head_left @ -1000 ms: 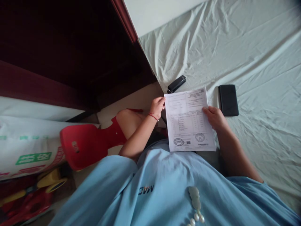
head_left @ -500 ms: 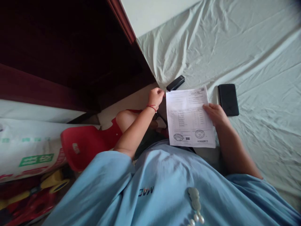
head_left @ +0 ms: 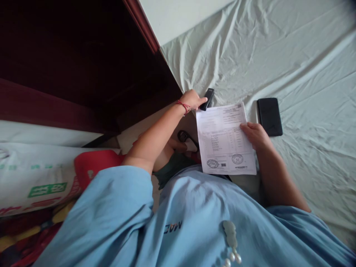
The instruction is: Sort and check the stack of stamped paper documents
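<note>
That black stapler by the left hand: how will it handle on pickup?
The black stapler looks rigid and compact, so it probably lifts as one piece without flexing. Its smooth casing may be a bit slippery. It lies on the wrinkled bedsheet, so it likely won't roll; the left hand already touches its near end.

one stapler [head_left: 208,98], one phone [head_left: 269,116] (black), one document [head_left: 224,140]
</note>
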`<control>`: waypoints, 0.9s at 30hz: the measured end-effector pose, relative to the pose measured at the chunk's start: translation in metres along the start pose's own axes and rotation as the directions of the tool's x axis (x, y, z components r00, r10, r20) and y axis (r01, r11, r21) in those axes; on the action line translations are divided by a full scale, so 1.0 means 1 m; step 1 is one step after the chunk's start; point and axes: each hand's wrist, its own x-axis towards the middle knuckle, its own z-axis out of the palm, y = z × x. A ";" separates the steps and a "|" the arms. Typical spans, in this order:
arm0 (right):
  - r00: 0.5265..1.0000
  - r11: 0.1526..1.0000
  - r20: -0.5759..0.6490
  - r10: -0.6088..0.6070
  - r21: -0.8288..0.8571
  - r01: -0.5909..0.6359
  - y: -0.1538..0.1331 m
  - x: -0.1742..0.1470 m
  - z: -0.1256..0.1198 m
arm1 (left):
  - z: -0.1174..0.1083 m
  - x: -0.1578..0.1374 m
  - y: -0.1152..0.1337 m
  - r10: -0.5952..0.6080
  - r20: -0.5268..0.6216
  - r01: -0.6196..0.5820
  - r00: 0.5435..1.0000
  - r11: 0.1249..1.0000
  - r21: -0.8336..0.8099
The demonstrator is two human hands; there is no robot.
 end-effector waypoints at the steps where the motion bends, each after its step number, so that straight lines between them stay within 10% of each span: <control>1: 1.000 1.000 -0.010 -0.001 -0.005 0.001 0.000 0.000 -0.001 | 0.001 -0.002 0.001 -0.016 0.015 0.016 1.000 1.000 -0.011; 16: 0.997 0.999 -0.061 0.043 -0.030 -0.045 -0.012 -0.002 -0.005 | -0.011 -0.012 0.017 -0.099 0.204 0.031 0.974 0.949 0.313; 23: 0.996 0.997 -0.041 0.075 -0.003 -0.075 -0.008 -0.003 -0.008 | 0.003 0.011 0.017 0.152 -0.071 -0.112 0.986 0.911 0.397; 27: 0.997 0.998 -0.034 0.069 0.009 -0.069 -0.007 -0.003 -0.010 | 0.024 0.026 0.027 0.375 -0.031 -0.328 0.927 0.845 0.422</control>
